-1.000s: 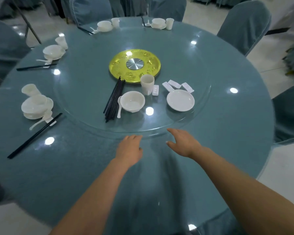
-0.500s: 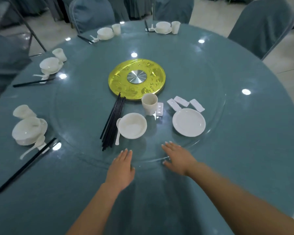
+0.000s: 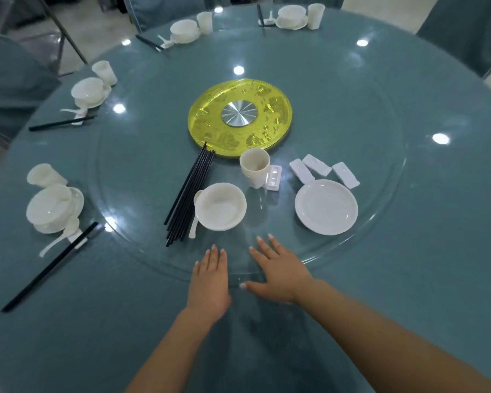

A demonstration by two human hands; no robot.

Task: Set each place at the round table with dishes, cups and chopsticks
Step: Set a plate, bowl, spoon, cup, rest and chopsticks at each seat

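On the glass turntable (image 3: 380, 137) lie a bundle of black chopsticks (image 3: 189, 194), a white bowl (image 3: 221, 207) with a spoon (image 3: 195, 211) beside it, stacked white cups (image 3: 254, 167), a white plate (image 3: 326, 206) and several white chopstick rests (image 3: 316, 165). My left hand (image 3: 210, 279) and my right hand (image 3: 278, 270) lie flat with straight fingers on the turntable's near edge, just short of the bowl. Neither hand holds anything.
A yellow disc (image 3: 240, 117) marks the turntable's centre. Set places with bowl, cup, spoon and chopsticks sit at the near left (image 3: 53, 207), left (image 3: 90, 92), far left (image 3: 184, 29) and far centre (image 3: 291, 17). Covered chairs (image 3: 9, 80) ring the table.
Both hands have slid forward from the tablecloth onto the turntable's near edge, fingers spread flatter. My view has moved closer over the table.
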